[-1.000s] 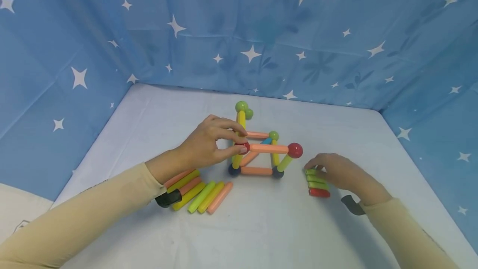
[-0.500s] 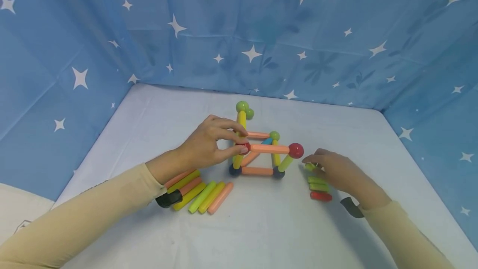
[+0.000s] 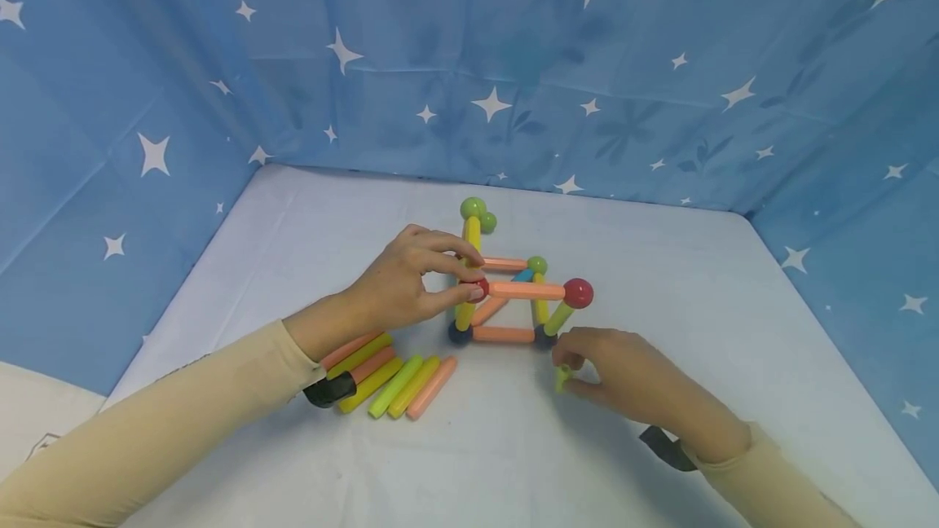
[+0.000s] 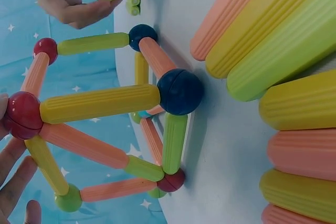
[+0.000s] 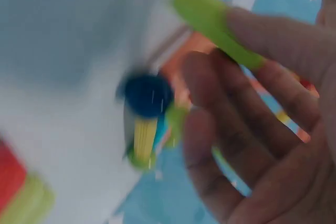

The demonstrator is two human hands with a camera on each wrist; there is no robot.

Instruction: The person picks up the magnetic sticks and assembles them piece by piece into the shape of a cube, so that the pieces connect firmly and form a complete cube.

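A frame of coloured rods and balls stands mid-table. My left hand (image 3: 416, 277) pinches its near-left red ball (image 4: 23, 115) between thumb and fingers. From that ball an orange rod (image 3: 526, 291) runs to a second red ball (image 3: 578, 293). Dark blue balls (image 4: 181, 92) sit at the frame's base, and a green ball (image 3: 473, 208) tops its far-left part. Close in front of the right-hand blue ball, my right hand (image 3: 623, 373) pinches a short green rod (image 5: 215, 24) between thumb and fingers; the rod is mostly hidden by the hand in the head view.
Loose yellow, green and orange rods (image 3: 396, 387) lie side by side at front left, partly under the left forearm. A red rod (image 5: 9, 174) and a green rod (image 5: 29, 203) lie on the white table (image 3: 484, 463). A blue star-patterned curtain (image 3: 440, 47) surrounds the back and sides.
My right hand has picked a short green rod from the row on the right and carried it left, near the frame's base. My left hand stays on the red ball.
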